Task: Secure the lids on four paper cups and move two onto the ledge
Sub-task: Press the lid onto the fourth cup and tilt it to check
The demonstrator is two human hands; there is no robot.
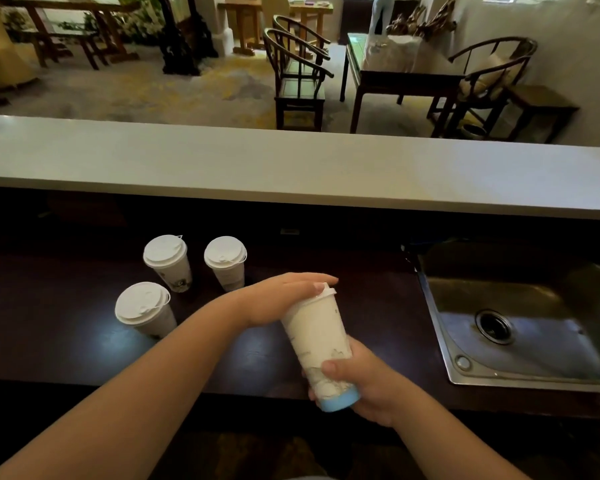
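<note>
Hands: right hand point(364, 379) grips cup point(317, 344) near its blue base, tilted, above desk point(49, 323) front edge | left hand point(284, 299) flat, fingers straight, pressing its lid point(326, 292) | three lidded cups point(167, 259) upright, desk's left-centre | ledge point(291, 168) behind | sink point(520, 317) right

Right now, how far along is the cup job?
Done, apparently: three lidded cups stand on the dark counter. In hand: right hand grips the fourth cup; left hand presses its lid. Left: the ledge holds no cups yet.
</note>
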